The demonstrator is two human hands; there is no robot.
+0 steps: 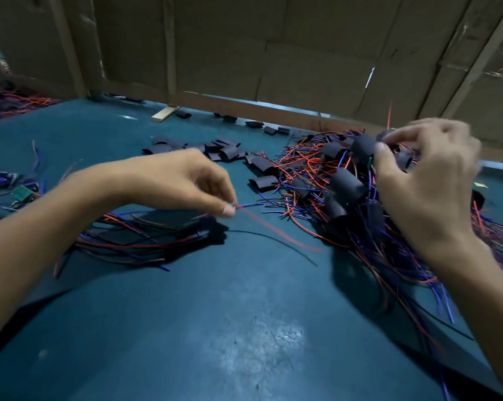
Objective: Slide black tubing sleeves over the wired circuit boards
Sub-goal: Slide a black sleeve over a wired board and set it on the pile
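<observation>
My left hand (186,180) hovers low over the table's middle and pinches a thin bundle of red, blue and black wires (273,230) between thumb and forefinger; the wires trail off to the right. My right hand (424,180) is raised at the right over a big heap of sleeved boards with red and blue wires (331,183). Its thumb and fingers pinch a black tubing sleeve (363,149) at the top of that heap. Under my left forearm lies a flatter bunch of wires (134,235). Loose black sleeves (215,150) are scattered behind it.
The work surface is a blue-green table (215,328). A bare green circuit board with wires (23,193) lies at the far left. More wires (18,101) sit on a neighbouring surface at the back left. Cardboard walls (273,53) and a small wood block (164,113) close off the back.
</observation>
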